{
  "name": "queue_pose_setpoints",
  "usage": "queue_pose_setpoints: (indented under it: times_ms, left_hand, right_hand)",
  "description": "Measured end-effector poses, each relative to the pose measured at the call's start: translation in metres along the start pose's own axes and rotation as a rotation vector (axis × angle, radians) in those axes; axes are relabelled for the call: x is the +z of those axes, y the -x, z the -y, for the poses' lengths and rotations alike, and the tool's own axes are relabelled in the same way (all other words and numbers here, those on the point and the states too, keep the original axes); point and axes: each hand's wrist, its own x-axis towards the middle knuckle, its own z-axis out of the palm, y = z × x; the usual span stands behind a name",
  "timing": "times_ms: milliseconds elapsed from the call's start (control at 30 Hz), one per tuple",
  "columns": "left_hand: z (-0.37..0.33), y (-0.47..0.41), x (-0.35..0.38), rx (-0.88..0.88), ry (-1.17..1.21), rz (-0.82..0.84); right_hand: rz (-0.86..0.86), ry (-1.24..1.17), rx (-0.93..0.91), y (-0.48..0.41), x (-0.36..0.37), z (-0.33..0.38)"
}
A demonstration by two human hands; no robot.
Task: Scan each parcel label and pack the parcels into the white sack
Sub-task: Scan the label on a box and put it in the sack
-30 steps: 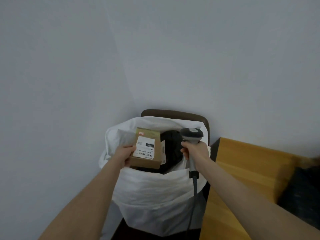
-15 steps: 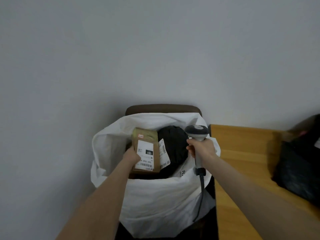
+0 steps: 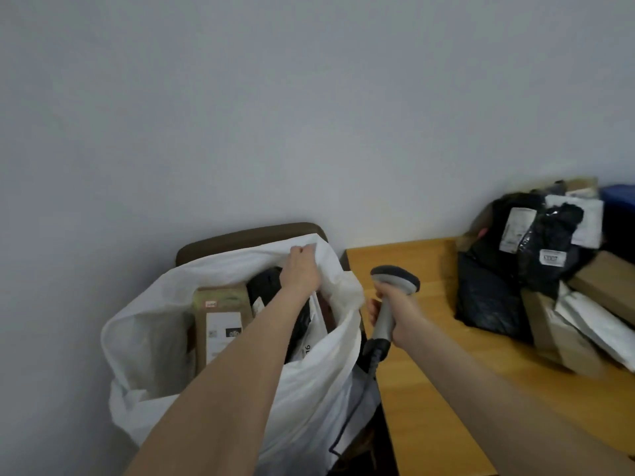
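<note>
**Left hand grips the sack rim; right hand holds the scanner beside it**

The left hand reaches across the mouth of a white plastic sack. Its fingers are curled and pinch the far rim, bunching the thin plastic. The right hand is wrapped firmly around the handle of a grey handheld barcode scanner, held upright just beside the sack's right edge. The scanner's black cable hangs down between the sack and the table.

Inside the sack, a brown cardboard box lies tilted with its white label facing up. Next to it sits a black plastic-wrapped parcel, partly hidden by the left forearm. The sack rests on a seat whose dark brown chair back shows behind the rim, against a pale grey wall.

To the right is a light wooden table. At its far end is a pile of unpacked parcels: black bags with white labels, cardboard boxes and white mailers.

This looks like a pause between parcels, with the box lying in the sack and the left hand straightening the opening. The next move likely calls for releasing the rim and reaching well to the right for another parcel. Its label would then need turning towards the scanner.
</note>
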Motion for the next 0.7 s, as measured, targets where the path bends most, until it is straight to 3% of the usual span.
queue_pose_setpoints:
  times_ms: [167, 333, 700]
  left_hand:
    - [-0.092, 0.015, 0.040, 0.177, -0.057, 0.065]
    - [-0.184, 0.047, 0.083, 0.226, -0.082, 0.134]
    - [-0.370, 0.106, 0.165, 0.381, -0.068, 0.241]
  right_hand:
    - [-0.010, 0.003, 0.020, 0.010, -0.075, 0.019]
    - [-0.163, 0.086, -0.066, 0.023, -0.176, 0.051]
    - [-0.320, 0.065, -0.228, 0.047, -0.369, 0.126]
